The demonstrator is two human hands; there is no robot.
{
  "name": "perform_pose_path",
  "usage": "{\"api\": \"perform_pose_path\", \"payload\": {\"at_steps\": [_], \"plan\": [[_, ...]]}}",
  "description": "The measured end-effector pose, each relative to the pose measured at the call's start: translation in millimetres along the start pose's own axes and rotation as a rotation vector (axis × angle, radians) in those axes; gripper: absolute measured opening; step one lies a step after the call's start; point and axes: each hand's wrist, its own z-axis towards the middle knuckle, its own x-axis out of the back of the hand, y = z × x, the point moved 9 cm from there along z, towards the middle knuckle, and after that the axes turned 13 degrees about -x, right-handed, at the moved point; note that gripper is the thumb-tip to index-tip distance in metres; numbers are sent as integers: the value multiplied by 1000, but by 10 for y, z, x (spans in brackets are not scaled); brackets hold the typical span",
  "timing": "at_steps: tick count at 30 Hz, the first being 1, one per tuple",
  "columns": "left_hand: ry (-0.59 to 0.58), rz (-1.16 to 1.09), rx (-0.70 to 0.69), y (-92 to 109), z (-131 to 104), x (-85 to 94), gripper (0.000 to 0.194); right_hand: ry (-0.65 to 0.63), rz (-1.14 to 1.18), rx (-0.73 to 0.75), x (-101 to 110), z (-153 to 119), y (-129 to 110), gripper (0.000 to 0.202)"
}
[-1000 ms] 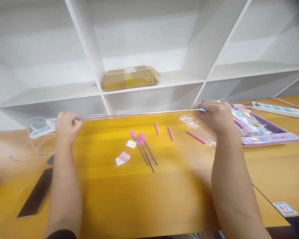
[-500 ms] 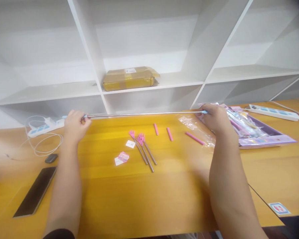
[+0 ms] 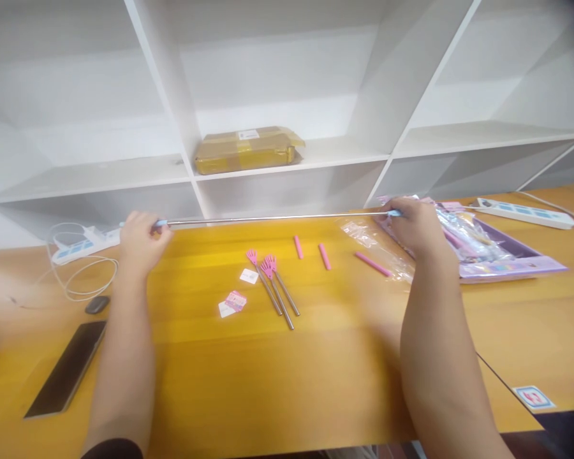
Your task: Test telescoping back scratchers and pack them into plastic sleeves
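Observation:
A telescopic back scratcher [image 3: 268, 218] with a thin metal rod and light blue ends is stretched level above the far part of the table. My left hand [image 3: 143, 239] is closed around its blue end at the left, and a bit of blue shows past the thumb. My right hand [image 3: 414, 226] is closed on the other blue end, whose shape is mostly hidden by the fingers. Below the rod lie three back scratchers [image 3: 277, 287] with pink hand-shaped heads and metal rods. Several pink tubes, one of them a pink tube [image 3: 324, 256], lie beyond them.
Small cards [image 3: 233, 302] lie left of the scratchers. At right are a clear plastic wrapper [image 3: 363, 236], a purple box [image 3: 516, 268] of packaged items and a power strip [image 3: 526, 213]. A phone [image 3: 67, 370] and another power strip [image 3: 86, 245] are at left. A cardboard box [image 3: 246, 150] sits on the shelf.
The fingers of my left hand have shifted slightly, and more of the blue end shows beside the thumb. The rod stays stretched between both hands. The view has moved a little.

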Motion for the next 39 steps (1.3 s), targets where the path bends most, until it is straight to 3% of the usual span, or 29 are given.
{"api": "perform_pose_path", "payload": {"at_steps": [3,14,20,27,39], "plan": [[-4,-1,15,28,12,36,14,-76,84,-39,-20,-2,25,27],[24,-76,10,40,8,93,20,-65,115,-45,24,3,19,23],[75,-8,97,84,-15,107,22,46,85,71,114,-6,-107,21],[140,-3,124,82,-42,272,21,149,145,163,214,-29,-94,18],[99,36,211,76,-52,290,22,125,90,32,197,-33,-193,20]]}}
